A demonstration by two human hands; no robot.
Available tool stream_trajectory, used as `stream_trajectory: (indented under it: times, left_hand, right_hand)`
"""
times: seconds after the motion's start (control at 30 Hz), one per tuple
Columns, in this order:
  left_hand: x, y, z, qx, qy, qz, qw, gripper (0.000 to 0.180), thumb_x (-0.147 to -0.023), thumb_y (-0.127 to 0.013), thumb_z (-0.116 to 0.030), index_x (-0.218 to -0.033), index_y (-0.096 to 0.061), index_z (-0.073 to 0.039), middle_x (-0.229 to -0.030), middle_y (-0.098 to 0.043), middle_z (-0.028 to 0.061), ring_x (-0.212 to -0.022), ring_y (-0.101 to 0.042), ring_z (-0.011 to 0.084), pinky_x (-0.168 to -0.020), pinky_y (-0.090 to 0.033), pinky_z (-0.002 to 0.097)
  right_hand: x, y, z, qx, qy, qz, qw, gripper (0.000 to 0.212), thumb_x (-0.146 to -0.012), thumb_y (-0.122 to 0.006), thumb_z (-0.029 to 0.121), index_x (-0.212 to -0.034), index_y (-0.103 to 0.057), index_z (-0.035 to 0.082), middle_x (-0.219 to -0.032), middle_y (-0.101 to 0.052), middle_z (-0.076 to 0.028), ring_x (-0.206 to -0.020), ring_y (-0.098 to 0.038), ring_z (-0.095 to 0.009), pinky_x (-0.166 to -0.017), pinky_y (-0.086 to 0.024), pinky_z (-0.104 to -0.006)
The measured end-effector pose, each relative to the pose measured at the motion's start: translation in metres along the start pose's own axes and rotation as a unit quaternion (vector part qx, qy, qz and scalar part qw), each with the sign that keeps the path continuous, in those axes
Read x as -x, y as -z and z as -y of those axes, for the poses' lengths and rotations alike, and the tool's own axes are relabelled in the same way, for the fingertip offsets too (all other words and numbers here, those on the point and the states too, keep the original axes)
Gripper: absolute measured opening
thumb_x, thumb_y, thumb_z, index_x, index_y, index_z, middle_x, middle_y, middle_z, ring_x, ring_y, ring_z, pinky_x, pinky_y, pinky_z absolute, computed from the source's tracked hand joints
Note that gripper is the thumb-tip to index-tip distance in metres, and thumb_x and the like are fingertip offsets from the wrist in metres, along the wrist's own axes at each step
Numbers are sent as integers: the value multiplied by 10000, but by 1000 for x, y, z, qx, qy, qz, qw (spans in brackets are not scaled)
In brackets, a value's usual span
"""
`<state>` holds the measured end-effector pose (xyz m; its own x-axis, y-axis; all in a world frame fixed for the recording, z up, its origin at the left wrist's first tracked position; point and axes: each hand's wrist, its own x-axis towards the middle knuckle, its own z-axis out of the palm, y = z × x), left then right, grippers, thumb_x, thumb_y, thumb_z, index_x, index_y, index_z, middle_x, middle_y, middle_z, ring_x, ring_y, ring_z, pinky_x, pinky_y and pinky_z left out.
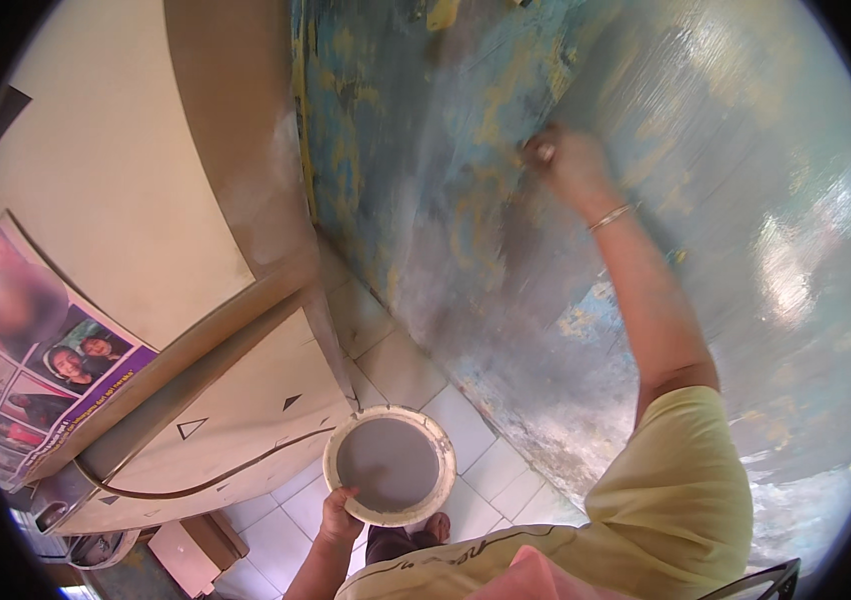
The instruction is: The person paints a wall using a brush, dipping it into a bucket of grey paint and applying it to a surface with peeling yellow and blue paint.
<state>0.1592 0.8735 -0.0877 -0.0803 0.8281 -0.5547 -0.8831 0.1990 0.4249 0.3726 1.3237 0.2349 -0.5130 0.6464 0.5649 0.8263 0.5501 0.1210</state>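
My left hand (341,517) grips the near-left rim of a round, pale bucket (449,450), thumb over the edge. Inside the bucket is grey liquid, like paint (389,463), its surface level. My right arm reaches up to a wall (466,290) patched in grey, blue and yellow. Against that wall, my right hand (574,170) is closed and slightly blurred, with a bracelet (611,216) at the wrist. Whatever its fingers hold is hidden from this view. Wet-looking shine shows on the wall to the right of my arm.
On the left stands a cream wooden cabinet (136,170) with a brown edge and a lower panel (236,420). A photo poster (46,350) covers part of it. White floor tiles (406,375) run along the wall's foot. A cardboard box (208,545) sits at the lower left.
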Motion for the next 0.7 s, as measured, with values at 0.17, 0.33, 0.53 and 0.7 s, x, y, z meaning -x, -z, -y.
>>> stream_trajectory:
  times: [0.17,0.33,0.53,0.7]
  left_hand:
    - [-6,-4,-3,10,5,16,1000,561,-715,-569,-140,-1250,-488,10,-1162,-582,156,-1064,-576,319,-934,-471,439]
    - [-5,-28,-10,-1,25,19,1000,543,-742,-550,-129,-1258,-470,20,-1173,-572,164,-1085,-564,322,-957,-456,443]
    - [-12,-21,-8,6,30,53,998,569,-739,-549,-113,-1282,-442,14,-1197,-554,174,-1117,-544,331,-980,-440,466]
    - [-17,-12,-12,-66,94,-3,993,607,-738,-527,-161,-1319,-408,-35,-1250,-515,177,-1149,-507,346,-991,-407,501]
  right_hand:
    - [-53,126,18,124,69,-206,968,89,-776,-602,110,-822,-676,128,-936,-569,-87,-866,-592,-318,-728,-481,-431]
    - [-61,109,-1,280,68,-128,949,156,-743,-660,212,-849,-694,102,-989,-576,-88,-912,-600,-275,-771,-493,-399]
    - [4,21,33,75,128,103,984,141,-719,-689,190,-815,-694,88,-986,-567,-93,-1002,-568,-265,-800,-497,-379]
    - [-31,140,40,145,82,-176,970,150,-666,-676,137,-809,-645,102,-955,-543,-75,-908,-558,-269,-748,-489,-390]
